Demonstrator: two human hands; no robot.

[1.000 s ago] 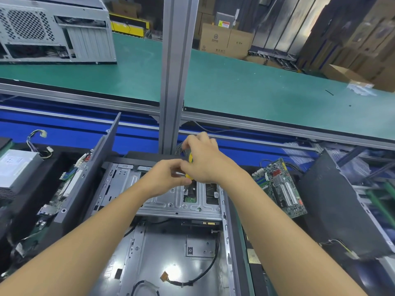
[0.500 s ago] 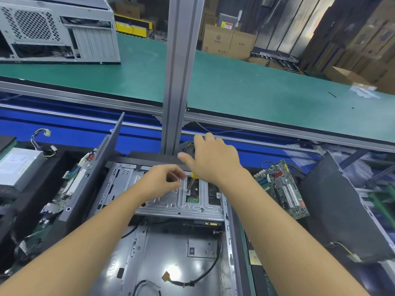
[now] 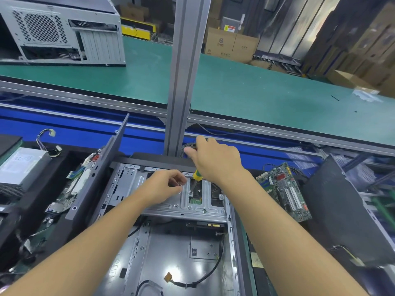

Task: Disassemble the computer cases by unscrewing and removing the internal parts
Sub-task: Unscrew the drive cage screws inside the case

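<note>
An open computer case (image 3: 171, 253) lies flat in front of me, with a silver drive cage (image 3: 132, 189) across its far end. A screwdriver (image 3: 197, 176) with a yellow-green handle stands tip-down on the cage. My right hand (image 3: 215, 161) covers the top of the handle and grips it, thumb and fingers reaching forward. Just left of the shaft, my left hand (image 3: 166, 185) rests on the cage with curled fingers, apart from the tool. Nothing shows between its fingers. A black cable with an orange connector (image 3: 168, 276) lies on the case floor.
A loose green motherboard (image 3: 284, 189) lies right of the case, beside a dark side panel (image 3: 333, 210). At left are a grey panel (image 3: 102, 167) on edge, a power supply (image 3: 21, 165) and another board. An aluminium post (image 3: 183, 71) rises behind; a white case (image 3: 62, 30) sits on the green belt.
My left hand has let go of the screwdriver shaft and drawn slightly left. My right hand has shifted forward over the handle, so more of the handle shows.
</note>
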